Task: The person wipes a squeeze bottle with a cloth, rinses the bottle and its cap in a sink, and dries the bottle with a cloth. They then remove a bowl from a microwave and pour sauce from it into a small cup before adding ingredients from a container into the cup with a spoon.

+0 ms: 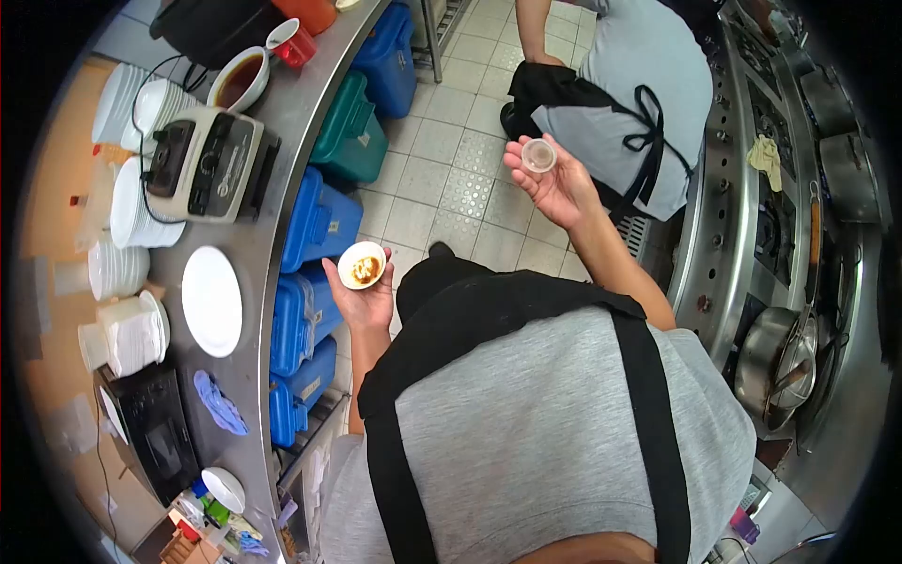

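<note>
In my left hand [365, 303] I hold a small white bowl [349, 254] with brown sauce and a pale, creamy patch inside. My fingers and thumb are around its side. My right hand [564, 193] is stretched out farther forward, palm up, holding a small clear plastic cup [538, 155] against the fingers. The cup looks nearly see-through, and I cannot make out any contents. Both hands are in the air over the aisle, apart from each other.
On the left, a steel counter [254, 376] carries a blender base [221, 169], a white plate [211, 301], stacked dishes and a microwave [155, 432]. Blue bins [315, 226] stand beneath. A co-worker [639, 85] bends in the aisle ahead. Stoves with pots [766, 362] line the right.
</note>
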A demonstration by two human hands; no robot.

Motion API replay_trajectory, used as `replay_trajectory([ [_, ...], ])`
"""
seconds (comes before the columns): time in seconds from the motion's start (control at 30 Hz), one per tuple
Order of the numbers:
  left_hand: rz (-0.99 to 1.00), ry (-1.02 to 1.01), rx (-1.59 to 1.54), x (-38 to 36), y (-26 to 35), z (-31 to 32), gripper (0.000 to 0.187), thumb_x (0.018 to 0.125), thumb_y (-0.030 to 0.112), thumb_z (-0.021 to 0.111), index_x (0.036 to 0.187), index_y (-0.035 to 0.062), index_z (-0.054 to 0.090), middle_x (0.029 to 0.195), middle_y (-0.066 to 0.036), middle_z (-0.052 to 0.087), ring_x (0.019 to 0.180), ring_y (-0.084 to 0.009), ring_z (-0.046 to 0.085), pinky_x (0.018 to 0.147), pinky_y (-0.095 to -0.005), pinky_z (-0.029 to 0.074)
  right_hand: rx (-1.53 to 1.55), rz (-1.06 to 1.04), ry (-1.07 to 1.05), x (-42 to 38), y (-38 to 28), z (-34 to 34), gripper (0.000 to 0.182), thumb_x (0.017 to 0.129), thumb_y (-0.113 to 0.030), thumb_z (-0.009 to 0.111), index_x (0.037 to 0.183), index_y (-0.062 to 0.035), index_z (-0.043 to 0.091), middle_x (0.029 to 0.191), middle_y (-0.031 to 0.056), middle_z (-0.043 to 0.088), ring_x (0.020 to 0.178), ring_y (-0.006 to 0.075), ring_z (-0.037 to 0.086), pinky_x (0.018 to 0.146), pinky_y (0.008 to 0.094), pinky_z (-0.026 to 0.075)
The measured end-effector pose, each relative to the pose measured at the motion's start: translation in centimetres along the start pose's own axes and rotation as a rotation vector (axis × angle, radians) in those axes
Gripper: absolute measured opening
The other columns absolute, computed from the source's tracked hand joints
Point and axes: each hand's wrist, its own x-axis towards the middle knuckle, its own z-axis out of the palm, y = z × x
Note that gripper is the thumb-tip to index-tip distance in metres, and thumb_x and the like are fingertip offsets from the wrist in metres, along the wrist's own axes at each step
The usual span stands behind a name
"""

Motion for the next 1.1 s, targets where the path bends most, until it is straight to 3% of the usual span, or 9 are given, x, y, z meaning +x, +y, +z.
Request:
replay_trajectory([
  [0.23,-0.100,-0.041,0.062,11.3,1.9,6.0,0.068,0.092,0.058,0.045,0.116,-0.0043,0.055,0.098,-0.017,0.065,0.087,-0.0335,0.065,0.069,-0.0375,0.057,0.070,0.061,-0.112,9.7,-3.2,-0.1,0.034,0.100,-0.028,0.038,0.106,0.0007,0.054,0.110,0.0245,0.062,0.089,0.0342,0.067,0.073,0.0409,0.059],
  [0.3,-0.128,-0.055,0.120,14.6,3.1,9.6,0.069,0.092,0.061,0.041,0.111,-0.0037,0.057,0.092,-0.015,0.066,0.081,-0.0309,0.067,0.060,-0.0371,0.059,-0.016,0.028,-0.079,12.4,-4.2,0.2,0.032,0.100,-0.029,0.039,0.106,-0.0016,0.054,0.106,0.0218,0.063,0.080,0.0304,0.067,0.066,0.0373,0.057],
  [0.47,-0.206,-0.246,0.224,22.4,4.5,17.9,0.068,0.092,0.061,0.039,0.112,-0.0017,0.057,0.092,-0.014,0.066,0.081,-0.0302,0.067,0.059,-0.0368,0.058,-0.258,-0.109,0.050,17.5,-8.2,1.3,0.031,0.099,-0.031,0.045,0.113,-0.0047,0.052,0.093,0.0147,0.065,0.063,0.0207,0.061,0.055,0.0287,0.048],
  [0.63,-0.316,-0.349,0.234,31.1,2.7,26.2,0.066,0.093,0.060,0.038,0.110,0.0005,0.058,0.092,-0.014,0.066,0.083,-0.0305,0.067,0.059,-0.0368,0.057,-0.539,-0.230,0.139,21.4,-14.1,0.7,0.032,0.097,-0.030,0.047,0.116,-0.0053,0.052,0.091,0.0109,0.065,0.064,0.0141,0.059,0.057,0.0278,0.047],
  [0.7,-0.323,-0.392,0.235,34.4,1.5,29.3,0.064,0.093,0.060,0.037,0.110,0.0016,0.058,0.093,-0.014,0.066,0.084,-0.0310,0.067,0.060,-0.0368,0.056,-0.823,-0.360,0.302,23.5,-14.3,1.6,0.033,0.097,-0.031,0.049,0.119,-0.0060,0.052,0.090,0.0089,0.065,0.066,0.0131,0.059,0.060,0.0267,0.048],
  [0.73,-0.325,-0.400,0.233,36.0,1.1,30.4,0.064,0.093,0.060,0.037,0.110,0.0020,0.058,0.094,-0.014,0.066,0.085,-0.0314,0.066,0.060,-0.0368,0.055,-0.855,-0.328,0.192,24.1,-13.6,2.1,0.035,0.097,-0.030,0.050,0.122,-0.0063,0.052,0.089,0.0065,0.065,0.068,0.0123,0.059,0.063,0.0250,0.048],
  [0.83,-0.355,-0.412,0.180,39.9,-0.4,34.7,0.064,0.092,0.061,0.038,0.110,0.0024,0.058,0.095,-0.014,0.066,0.087,-0.0318,0.066,0.061,-0.0371,0.054,-0.823,-0.247,0.186,26.2,-13.7,6.5,0.034,0.097,-0.028,0.049,0.123,-0.0056,0.052,0.089,0.0060,0.065,0.069,0.0118,0.059,0.063,0.0247,0.048],
  [0.93,-0.370,-0.424,0.153,42.8,-1.6,38.8,0.065,0.092,0.062,0.038,0.109,0.0020,0.058,0.096,-0.014,0.066,0.087,-0.0312,0.066,0.062,-0.0375,0.054,-0.748,-0.260,0.382,28.1,-14.7,2.9,0.033,0.097,-0.026,0.049,0.123,-0.0047,0.052,0.089,0.0070,0.065,0.068,0.0116,0.058,0.062,0.0249,0.047],
  [1.1,-0.387,-0.479,0.161,46.6,-2.1,42.9,0.065,0.092,0.062,0.038,0.109,0.0023,0.057,0.095,-0.014,0.066,0.087,-0.0309,0.066,0.062,-0.0390,0.055,-0.780,-0.605,0.474,30.8,-21.1,4.2,0.032,0.097,-0.024,0.050,0.121,-0.0033,0.053,0.090,0.0067,0.065,0.067,0.0105,0.057,0.061,0.0237,0.046],
])
